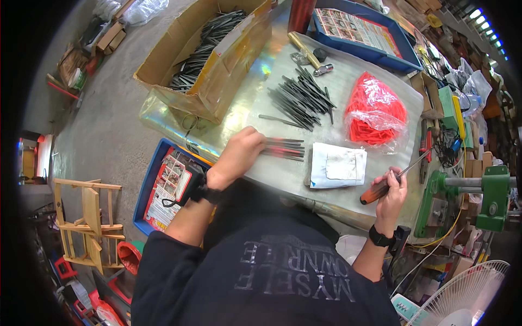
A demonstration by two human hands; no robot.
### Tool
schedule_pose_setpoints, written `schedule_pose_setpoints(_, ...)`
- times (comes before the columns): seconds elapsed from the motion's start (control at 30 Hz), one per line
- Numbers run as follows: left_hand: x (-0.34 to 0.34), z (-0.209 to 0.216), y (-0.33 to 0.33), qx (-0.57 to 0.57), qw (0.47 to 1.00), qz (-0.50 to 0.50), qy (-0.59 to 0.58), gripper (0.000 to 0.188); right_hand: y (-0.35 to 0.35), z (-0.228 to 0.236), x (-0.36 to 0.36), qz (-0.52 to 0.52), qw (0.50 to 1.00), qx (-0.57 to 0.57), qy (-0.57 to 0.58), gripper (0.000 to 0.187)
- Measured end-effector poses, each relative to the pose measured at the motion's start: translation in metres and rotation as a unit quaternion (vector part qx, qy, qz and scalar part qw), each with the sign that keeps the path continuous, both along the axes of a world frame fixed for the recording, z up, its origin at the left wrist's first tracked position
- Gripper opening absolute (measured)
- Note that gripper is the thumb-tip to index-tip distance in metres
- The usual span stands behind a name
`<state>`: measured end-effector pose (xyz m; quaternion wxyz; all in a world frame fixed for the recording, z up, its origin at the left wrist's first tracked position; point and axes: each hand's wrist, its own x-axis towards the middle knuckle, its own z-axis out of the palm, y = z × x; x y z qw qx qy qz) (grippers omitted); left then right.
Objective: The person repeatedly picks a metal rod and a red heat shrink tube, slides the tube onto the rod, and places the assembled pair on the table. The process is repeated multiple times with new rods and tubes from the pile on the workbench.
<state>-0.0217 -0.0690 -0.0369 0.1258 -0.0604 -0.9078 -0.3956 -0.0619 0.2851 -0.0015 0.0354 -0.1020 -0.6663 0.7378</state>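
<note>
My left hand (242, 154) is at the near left of the worktable, its fingers closed on the ends of a small row of thin dark rods (288, 148) with red parts. The fingertips are partly hidden. In my right hand (392, 194) is a screwdriver (375, 192) with an orange and black handle, its shaft pointing away to the right. Between the hands lies a folded white cloth or paper pad (338, 165). Farther back, a loose pile of similar dark rods (302, 100) lies beside a clear plastic bag of bright red pieces (375, 111).
A cardboard box (228, 81) full of dark rods stands at the back left. Blue trays holding printed sheets lie at the far right (405, 61) and near left (142, 204). A brass-coloured hammer (304, 50) lies at the back. Green machinery (492, 198) and a fan (462, 296) stand right.
</note>
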Motion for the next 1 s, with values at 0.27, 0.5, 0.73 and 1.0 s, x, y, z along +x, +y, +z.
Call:
schedule_pose_setpoints(0.27,-0.056,-0.015,0.0,-0.161,0.986,0.027,0.033,0.012,0.036,-0.036,0.013,-0.041,0.983,0.168,-0.053,0.029)
schedule_pose_setpoints(0.5,-0.057,-0.015,0.002,-0.187,0.982,0.03,0.019,0.006,0.052,-0.051,0.014,-0.043,0.838,0.542,-0.051,0.03)
schedule_pose_setpoints(0.73,-0.028,0.017,0.018,-0.001,1.0,0.016,0.006,0.016,0.048,-0.042,0.007,-0.048,0.802,0.595,-0.028,0.032)
schedule_pose_setpoints(1.0,-0.011,0.024,0.055,0.157,0.984,-0.044,-0.077,0.014,0.011,-0.005,-0.039,-0.023,0.844,0.469,0.257,0.012)
